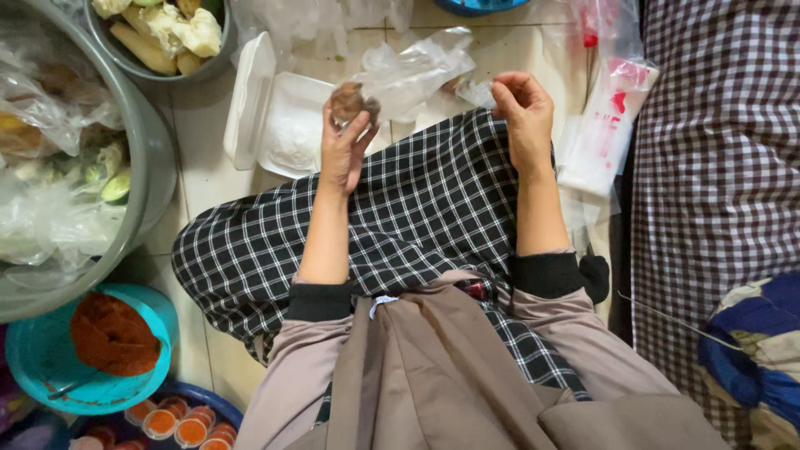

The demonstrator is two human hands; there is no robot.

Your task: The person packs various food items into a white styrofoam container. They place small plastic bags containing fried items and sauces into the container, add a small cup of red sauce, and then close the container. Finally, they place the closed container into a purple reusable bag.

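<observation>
Your left hand (343,148) sits just above the centre of the frame, fingers curled up around a brown lump (350,100) inside a clear plastic bag (412,71), gripping it firmly from below. The bag's loose film trails from that lump toward the upper right, across to your right hand (523,108), which is closed in a pinch with fingertips bent inward on the film's edge; the film there is thin and hard to make out. Both hands hover over your lap, above the black-and-white checked cloth (425,200) that fills the middle of the frame.

Just left of the lump, an open white foam box (287,125) lies on the tiled floor (196,133). A large grey metal basin (154,167) with bagged vegetables takes up the left edge, and a smaller bowl (158,71) of pale food pieces sits at the upper left. At the lower left, a teal bowl (33,358) holds reddish-brown paste, with small cups of orange sauce (192,429) below it. A flat stack of white plastic bags (604,125) lies right of your right hand
</observation>
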